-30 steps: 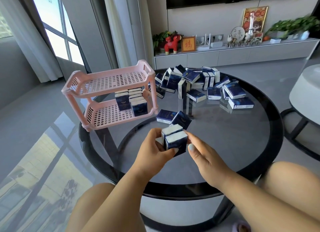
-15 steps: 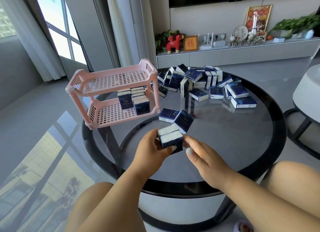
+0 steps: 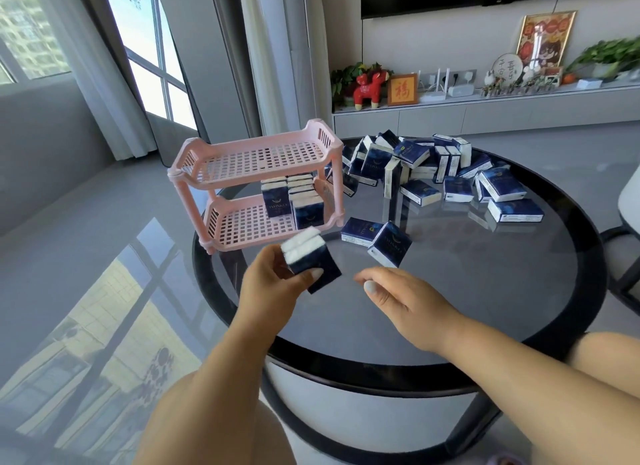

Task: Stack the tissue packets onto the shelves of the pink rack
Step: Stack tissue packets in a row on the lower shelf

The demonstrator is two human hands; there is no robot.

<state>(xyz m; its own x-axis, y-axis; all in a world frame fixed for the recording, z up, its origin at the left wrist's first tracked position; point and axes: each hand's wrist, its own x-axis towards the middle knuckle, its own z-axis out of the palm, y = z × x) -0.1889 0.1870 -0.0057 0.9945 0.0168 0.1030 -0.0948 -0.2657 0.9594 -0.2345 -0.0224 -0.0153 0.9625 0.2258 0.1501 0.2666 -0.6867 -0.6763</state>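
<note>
Now left hand (image 3: pixel 273 279) grips two packets (image 3: pixel 310 260), just below-right of pink rack (image 3: pixel 256 184); right hand (image 3: pixel 391 293) loose, empty.

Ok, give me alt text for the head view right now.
The left hand holds two tissue packets above the round glass table, near the pink rack, whose lower shelf holds packets. The right hand hovers empty; loose packets lie behind.

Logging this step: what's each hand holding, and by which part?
Left hand holds two tissue packets by their dark lower sides; right hand holds nothing.
</note>
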